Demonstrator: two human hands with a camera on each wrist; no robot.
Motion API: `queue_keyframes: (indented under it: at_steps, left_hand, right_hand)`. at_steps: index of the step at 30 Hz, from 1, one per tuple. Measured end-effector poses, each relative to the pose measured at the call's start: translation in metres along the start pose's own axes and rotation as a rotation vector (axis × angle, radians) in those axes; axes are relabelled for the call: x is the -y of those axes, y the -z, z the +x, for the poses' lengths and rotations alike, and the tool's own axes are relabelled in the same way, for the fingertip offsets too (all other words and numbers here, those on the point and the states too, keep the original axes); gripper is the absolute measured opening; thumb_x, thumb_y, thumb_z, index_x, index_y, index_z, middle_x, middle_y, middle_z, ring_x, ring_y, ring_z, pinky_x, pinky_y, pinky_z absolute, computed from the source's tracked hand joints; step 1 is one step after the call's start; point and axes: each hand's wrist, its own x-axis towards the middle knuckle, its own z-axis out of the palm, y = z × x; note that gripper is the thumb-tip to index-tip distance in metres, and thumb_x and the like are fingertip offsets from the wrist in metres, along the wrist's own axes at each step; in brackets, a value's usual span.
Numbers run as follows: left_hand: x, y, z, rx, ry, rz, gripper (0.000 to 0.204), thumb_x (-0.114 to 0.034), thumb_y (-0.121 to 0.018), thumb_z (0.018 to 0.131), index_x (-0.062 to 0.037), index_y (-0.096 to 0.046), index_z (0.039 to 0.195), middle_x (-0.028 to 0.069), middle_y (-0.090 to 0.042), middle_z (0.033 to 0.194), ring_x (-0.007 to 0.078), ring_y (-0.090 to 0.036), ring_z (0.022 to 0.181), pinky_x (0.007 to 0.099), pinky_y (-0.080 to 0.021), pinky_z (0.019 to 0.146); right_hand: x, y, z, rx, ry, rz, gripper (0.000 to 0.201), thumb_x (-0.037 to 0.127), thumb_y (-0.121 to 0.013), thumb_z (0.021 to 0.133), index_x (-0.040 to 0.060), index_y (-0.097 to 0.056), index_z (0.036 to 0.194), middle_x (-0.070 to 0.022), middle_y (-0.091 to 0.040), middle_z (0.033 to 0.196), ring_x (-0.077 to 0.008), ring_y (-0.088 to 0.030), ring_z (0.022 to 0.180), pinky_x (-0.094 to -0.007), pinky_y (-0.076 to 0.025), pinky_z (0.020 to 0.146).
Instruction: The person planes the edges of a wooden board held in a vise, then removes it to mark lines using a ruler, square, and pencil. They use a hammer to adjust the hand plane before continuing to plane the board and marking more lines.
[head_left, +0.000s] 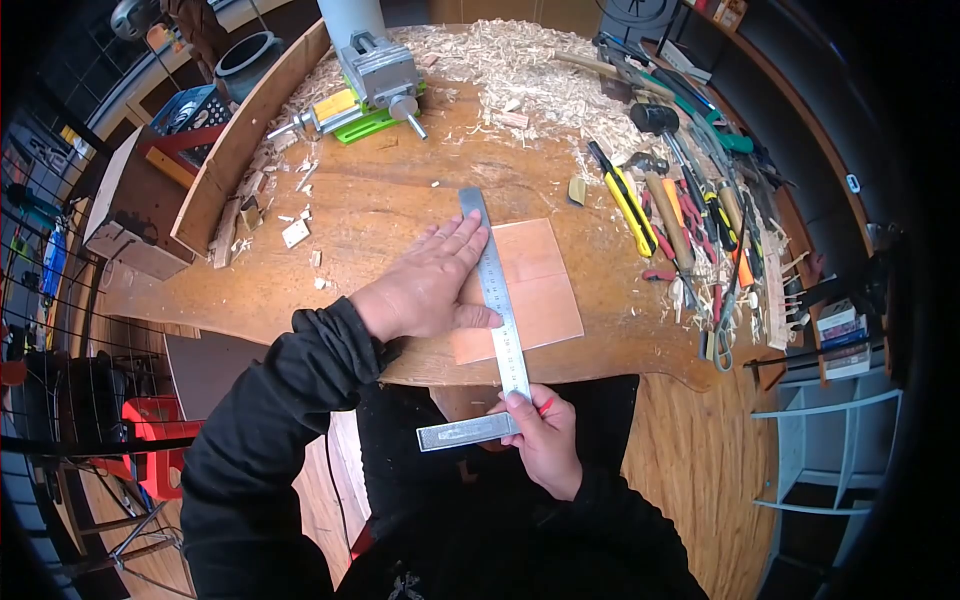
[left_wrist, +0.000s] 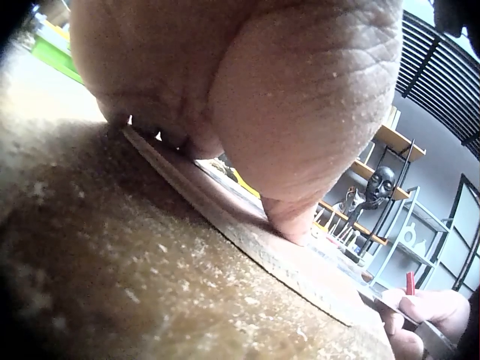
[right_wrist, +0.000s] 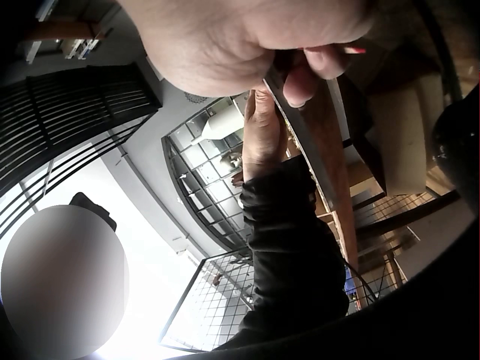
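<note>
A metal try square (head_left: 490,270) lies with its ruled blade across a flat pinkish-tan sheet (head_left: 540,280), its thick stock (head_left: 465,433) pointing left beyond the table's front edge. My left hand (head_left: 430,285) is spread flat, fingertips along the blade's far part and thumb on its middle. In the left wrist view the sheet's pale edge (left_wrist: 247,244) shows beneath that hand. My right hand (head_left: 545,440) grips the square at its corner, thumb on top of the blade. A slim red-tipped thing (left_wrist: 410,282) sticks up between the right fingers; the rest of it is hidden. A faint line crosses the sheet.
A drill-press vise (head_left: 385,75) on a green base stands at the back left, with wood shavings (head_left: 525,80) behind. On the right lie a yellow utility knife (head_left: 628,205), a black mallet (head_left: 655,118) and several hand tools. A wooden board (head_left: 255,130) edges the left side.
</note>
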Motion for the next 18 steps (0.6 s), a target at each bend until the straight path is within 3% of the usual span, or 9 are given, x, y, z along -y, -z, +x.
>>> queue_keyframes:
  at_steps: [18]
  left_hand:
    - [0.0009,0.0005,-0.0007,0.0,0.006,-0.045,0.123,-0.073,-0.074,0.085,0.008,-0.025,0.163,0.0333,-0.018,0.171,0.046,-0.018,0.161,0.0496,-0.016,0.132]
  right_hand:
    - [-0.0013,0.0035,0.0007,-0.002,0.02,-0.029,0.022,0.02,-0.062,0.11,-0.0009,-0.067,0.112,-0.0101,-0.075,0.092,-0.0085,-0.061,0.066,-0.022,-0.047,0.059]
